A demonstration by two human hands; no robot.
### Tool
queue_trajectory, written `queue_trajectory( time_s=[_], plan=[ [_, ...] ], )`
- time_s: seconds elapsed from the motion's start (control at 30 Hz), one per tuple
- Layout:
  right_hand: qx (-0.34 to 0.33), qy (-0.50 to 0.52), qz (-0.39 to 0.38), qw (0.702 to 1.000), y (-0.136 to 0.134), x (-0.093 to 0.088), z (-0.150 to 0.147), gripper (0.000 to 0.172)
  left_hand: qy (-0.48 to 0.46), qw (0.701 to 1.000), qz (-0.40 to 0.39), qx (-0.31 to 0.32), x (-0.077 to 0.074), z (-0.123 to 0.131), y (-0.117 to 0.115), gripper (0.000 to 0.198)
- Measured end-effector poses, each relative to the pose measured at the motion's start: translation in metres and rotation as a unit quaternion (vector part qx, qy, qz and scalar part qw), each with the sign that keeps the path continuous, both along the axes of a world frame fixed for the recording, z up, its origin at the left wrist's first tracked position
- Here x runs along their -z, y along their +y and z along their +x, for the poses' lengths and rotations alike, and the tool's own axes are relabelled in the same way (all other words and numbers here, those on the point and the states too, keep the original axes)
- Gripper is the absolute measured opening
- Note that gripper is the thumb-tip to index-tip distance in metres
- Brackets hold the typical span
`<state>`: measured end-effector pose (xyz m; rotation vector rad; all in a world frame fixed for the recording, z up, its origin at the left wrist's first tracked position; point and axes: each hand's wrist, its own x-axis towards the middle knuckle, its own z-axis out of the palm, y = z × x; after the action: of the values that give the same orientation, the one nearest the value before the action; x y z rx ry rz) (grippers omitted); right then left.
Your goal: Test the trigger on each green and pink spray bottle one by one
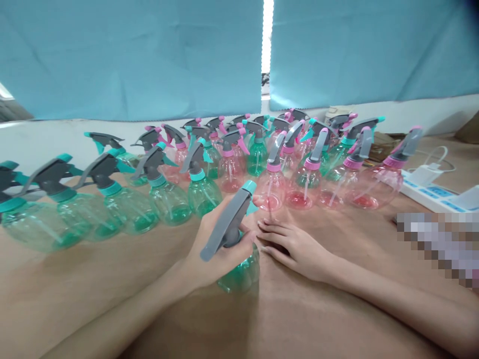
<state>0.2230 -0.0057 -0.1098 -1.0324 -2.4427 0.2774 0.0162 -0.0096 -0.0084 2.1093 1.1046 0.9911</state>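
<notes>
A green spray bottle (239,274) with a grey and teal trigger head is in front of me, and my left hand (213,249) is closed round its neck just below the head. My right hand (299,249) rests palm down on the brown tabletop (318,314), right of that bottle. Its fingers are stretched out, and I see nothing held in them. Beyond my hands stand the nearest other bottles: a green spray bottle (204,192) on the left and a pink spray bottle (272,187) on the right.
Several green bottles (138,214) line the left side, and several pink bottles (340,187) the right, with mixed ones behind. A white power strip (430,194) with plugged-in chargers lies at the right. A blurred-out object (441,239) is nearer me. Blue curtains (149,60) hang behind.
</notes>
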Motion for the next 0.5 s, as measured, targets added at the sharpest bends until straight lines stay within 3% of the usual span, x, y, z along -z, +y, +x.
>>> queue_trajectory(
  time_s=[0.5],
  plan=[
    [-0.005, 0.003, -0.006, 1.000, -0.0006, -0.0026, -0.0007, 0.035, -0.041, 0.997, -0.061, 0.017, -0.0036, 0.0022, -0.0025, 0.022]
  ],
)
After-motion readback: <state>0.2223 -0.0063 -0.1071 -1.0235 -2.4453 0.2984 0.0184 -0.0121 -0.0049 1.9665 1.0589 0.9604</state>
